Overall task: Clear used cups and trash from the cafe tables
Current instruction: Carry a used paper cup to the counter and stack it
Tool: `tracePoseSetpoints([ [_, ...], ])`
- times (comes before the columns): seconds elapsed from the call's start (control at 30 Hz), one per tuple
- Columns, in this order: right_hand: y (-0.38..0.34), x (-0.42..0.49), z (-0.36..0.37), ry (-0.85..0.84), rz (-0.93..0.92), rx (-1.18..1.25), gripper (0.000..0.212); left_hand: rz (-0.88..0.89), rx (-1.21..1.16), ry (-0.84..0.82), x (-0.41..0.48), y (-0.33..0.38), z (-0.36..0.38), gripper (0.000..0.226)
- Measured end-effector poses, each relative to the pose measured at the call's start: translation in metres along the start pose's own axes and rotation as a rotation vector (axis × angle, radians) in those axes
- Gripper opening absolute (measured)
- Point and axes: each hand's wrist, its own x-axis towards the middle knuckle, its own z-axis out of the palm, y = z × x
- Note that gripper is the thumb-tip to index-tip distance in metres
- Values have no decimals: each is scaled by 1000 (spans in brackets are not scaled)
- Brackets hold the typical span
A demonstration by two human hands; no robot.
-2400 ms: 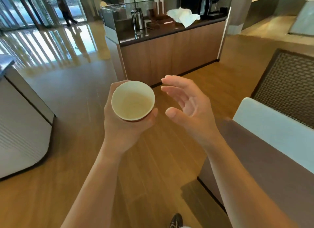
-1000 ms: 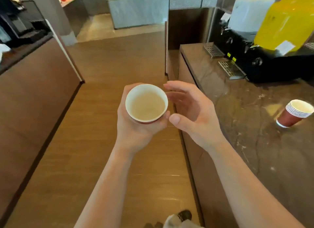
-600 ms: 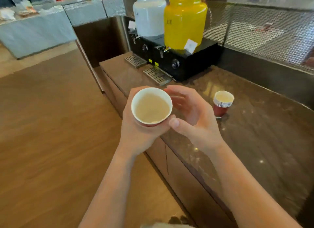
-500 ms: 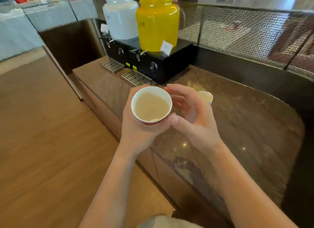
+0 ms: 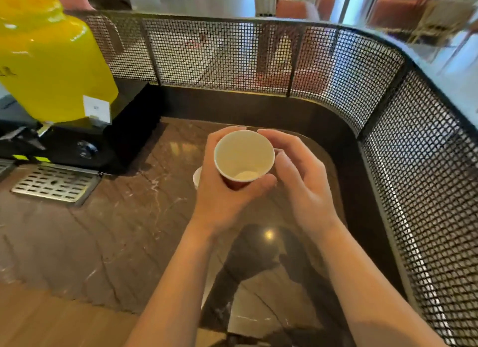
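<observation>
Head view, looking down over a polished, veined brown stone counter (image 5: 116,230). The left hand (image 5: 219,191) wraps thumb and fingers round a paper cup (image 5: 243,155), held upright above the counter, presumably so that any dregs stay inside on the way to disposal. The cup's pale interior looks nearly empty and its outer wall is red. The right hand (image 5: 302,186), fingers loosely curved and grasping nothing, lies just beside the rim, probably to steady it; contact cannot be confirmed. A second cup's white rim (image 5: 197,177) shows behind the left hand. A glossy yellow dispenser (image 5: 49,70), slotted metal drip tray (image 5: 54,183) and black wire-mesh screen (image 5: 258,57) border the counter.
</observation>
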Motion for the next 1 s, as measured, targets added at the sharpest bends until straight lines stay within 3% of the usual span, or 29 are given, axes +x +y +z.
tracePoseSetpoints([
  [0.07,8,6,-5,58,34,-74,55,-41,-55,-60,8,-12,8,65],
  [0.43,76,0,-23,274,283,-267,30,-304,-91,-245,13,-85,38,64],
  [0.6,107,-2,-27,294,388,-308,31,-384,-2,-285,7,-116,43,75],
  [0.8,139,-10,-27,284,513,-340,38,-455,75,-359,-2,-144,40,61],
  [1.0,156,-13,-22,275,589,-392,39,-487,131,-324,-10,-155,33,79],
])
